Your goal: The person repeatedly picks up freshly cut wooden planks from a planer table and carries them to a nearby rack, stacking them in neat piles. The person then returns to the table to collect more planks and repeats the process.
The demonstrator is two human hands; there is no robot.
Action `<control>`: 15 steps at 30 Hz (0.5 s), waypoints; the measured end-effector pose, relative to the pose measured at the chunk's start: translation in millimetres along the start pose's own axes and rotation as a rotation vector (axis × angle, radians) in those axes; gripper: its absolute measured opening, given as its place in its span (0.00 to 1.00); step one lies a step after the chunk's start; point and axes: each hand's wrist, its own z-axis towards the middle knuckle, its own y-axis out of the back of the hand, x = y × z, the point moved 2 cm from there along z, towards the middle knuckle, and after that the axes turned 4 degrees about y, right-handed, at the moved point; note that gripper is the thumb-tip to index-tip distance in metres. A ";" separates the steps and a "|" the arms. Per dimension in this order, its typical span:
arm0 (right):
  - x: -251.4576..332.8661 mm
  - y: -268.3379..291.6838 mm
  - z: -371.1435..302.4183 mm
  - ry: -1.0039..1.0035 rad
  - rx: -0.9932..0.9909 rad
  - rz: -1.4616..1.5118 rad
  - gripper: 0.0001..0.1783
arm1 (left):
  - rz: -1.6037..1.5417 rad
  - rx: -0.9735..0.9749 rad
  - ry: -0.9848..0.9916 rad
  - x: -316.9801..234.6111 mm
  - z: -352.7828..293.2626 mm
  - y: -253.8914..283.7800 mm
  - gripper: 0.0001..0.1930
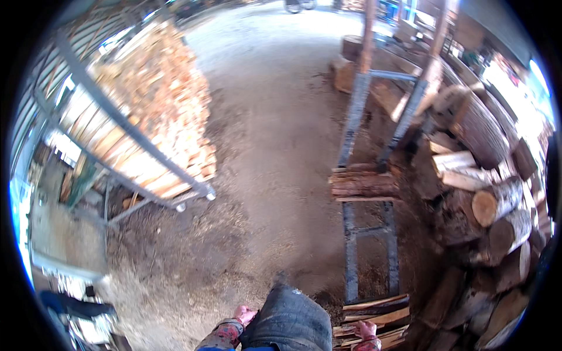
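My right hand [366, 329] is at the lower edge, over a short stack of split firewood [374, 313] laid across a metal rack frame. Its fingers curl down onto the wood and seem to grip a piece. My left hand [244, 315] hangs to the left with its fingers curled in, and nothing shows in it. Right beside it is a dark grey, rounded, worn surface [287, 319], which looks like my trouser leg. Both forearms wear patterned, reddish sleeves.
The metal rack [351, 251] runs forward with a second firewood bundle [364, 185] between uprights. Logs [497, 202] pile up at the right. A tall metal-framed stack of split wood [158, 105] stands at the left. Bare dirt ground [269, 152] with wood chips lies between.
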 end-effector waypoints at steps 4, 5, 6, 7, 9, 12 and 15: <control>-73.1 3.6 37.3 -0.102 0.077 -0.138 0.20 | 0.016 -0.103 -0.010 13.7 -5.3 26.6 0.12; -74.4 -5.6 32.9 -0.205 0.153 -0.163 0.32 | 0.031 -0.121 -0.017 12.8 -3.2 36.8 0.12; -97.0 -4.3 58.5 0.175 0.276 -0.824 0.28 | -0.018 -0.120 -0.005 25.8 -7.0 45.8 0.13; -117.6 -8.4 82.6 0.584 0.428 -1.483 0.23 | -0.137 -0.114 0.044 59.5 -8.7 44.6 0.13; -84.3 -53.6 59.4 0.340 0.364 -0.935 0.21 | -0.337 -0.103 0.037 109.1 28.2 39.2 0.13; -40.1 -122.6 31.9 0.289 0.293 -0.423 0.20 | -0.458 -0.013 -0.021 122.1 31.6 68.8 0.12; 31.7 -208.0 12.6 -0.004 0.308 -0.707 0.27 | -0.585 0.027 0.032 133.7 40.5 106.6 0.11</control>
